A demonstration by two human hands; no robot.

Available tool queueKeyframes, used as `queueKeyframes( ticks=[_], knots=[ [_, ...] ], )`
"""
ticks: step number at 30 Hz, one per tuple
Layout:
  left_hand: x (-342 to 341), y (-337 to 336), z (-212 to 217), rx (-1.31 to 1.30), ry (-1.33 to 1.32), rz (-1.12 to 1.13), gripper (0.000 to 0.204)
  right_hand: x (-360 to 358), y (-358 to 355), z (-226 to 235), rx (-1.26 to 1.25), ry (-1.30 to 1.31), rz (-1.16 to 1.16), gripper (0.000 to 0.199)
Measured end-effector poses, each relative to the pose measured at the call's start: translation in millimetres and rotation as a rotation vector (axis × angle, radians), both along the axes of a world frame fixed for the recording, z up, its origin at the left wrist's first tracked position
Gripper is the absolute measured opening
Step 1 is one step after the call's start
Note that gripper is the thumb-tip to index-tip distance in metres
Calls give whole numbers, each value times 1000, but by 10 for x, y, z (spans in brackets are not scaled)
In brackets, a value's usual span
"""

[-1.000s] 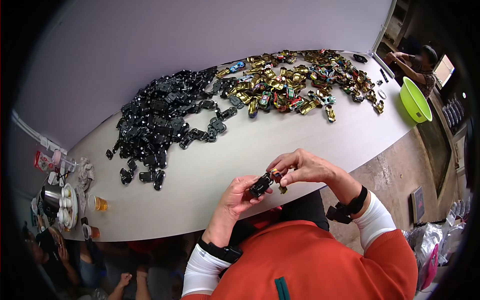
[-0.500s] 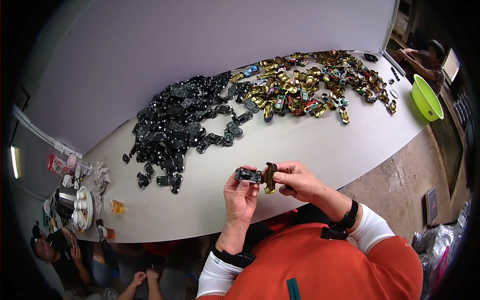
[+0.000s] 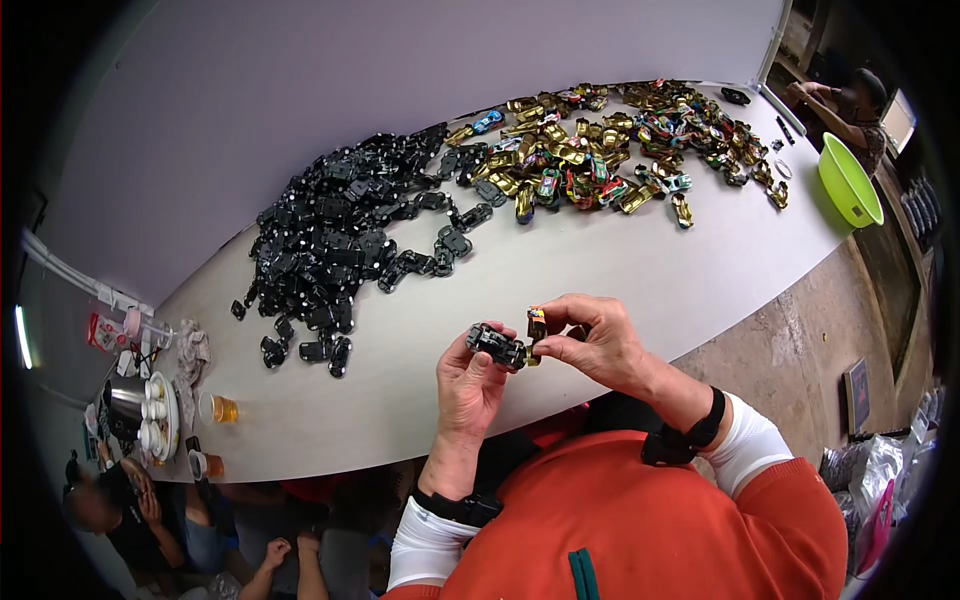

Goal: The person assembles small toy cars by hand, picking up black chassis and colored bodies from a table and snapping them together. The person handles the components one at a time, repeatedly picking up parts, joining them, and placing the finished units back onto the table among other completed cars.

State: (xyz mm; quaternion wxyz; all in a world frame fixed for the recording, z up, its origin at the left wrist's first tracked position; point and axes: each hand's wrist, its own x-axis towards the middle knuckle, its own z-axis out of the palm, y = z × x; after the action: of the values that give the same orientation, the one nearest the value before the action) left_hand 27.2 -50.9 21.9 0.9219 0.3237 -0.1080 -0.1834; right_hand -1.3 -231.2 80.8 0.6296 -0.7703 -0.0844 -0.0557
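Observation:
Over the near edge of the table (image 3: 400, 400), my left hand (image 3: 468, 395) grips a black toy car chassis (image 3: 495, 345) between thumb and fingers. My right hand (image 3: 597, 345) pinches a small gold toy car body shell (image 3: 537, 325) with some orange on it, close against the chassis's right end. Whether the two parts touch is hard to tell. Beyond my hands lies a big heap of black toy car chassis (image 3: 325, 240) on the left. To its right spreads a heap of gold and coloured toy car shells (image 3: 575, 165).
A lime-green basin (image 3: 846, 190) stands at the table's right end. At the left end are a tray with white cups (image 3: 160, 415), a crumpled cloth (image 3: 192, 355) and two glasses of amber drink (image 3: 222, 409). A panel (image 3: 400, 70) rises behind the heaps. Other people sit lower left and upper right.
The shell has turned in my right hand, so an orange patch now shows on it. The chassis has tilted in my left hand. The whole view has shifted slightly.

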Motion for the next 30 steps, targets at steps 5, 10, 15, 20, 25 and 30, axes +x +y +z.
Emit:
queueKeyframes(
  ticks=[5,10,15,20,25,30],
  knots=[
    [-8,8,-9,15,-17,-4,35,-19,-3,-25,-71,-60,19,28],
    [-29,-12,18,105,-105,44,31,-34,56,26,-137,-180,-19,27],
    [-34,-60,46,158,-210,34,33,-43,118,0,-364,-351,-57,31],
    [-25,-7,-96,35,-18,-50,37,-57,155,92,-336,-328,0,40],
    [2,0,-76,52,-21,-85,36,-61,144,102,-318,-292,85,48],
    [-28,-27,10,49,-36,-140,34,-72,168,90,-369,-356,42,53]
  ],
)
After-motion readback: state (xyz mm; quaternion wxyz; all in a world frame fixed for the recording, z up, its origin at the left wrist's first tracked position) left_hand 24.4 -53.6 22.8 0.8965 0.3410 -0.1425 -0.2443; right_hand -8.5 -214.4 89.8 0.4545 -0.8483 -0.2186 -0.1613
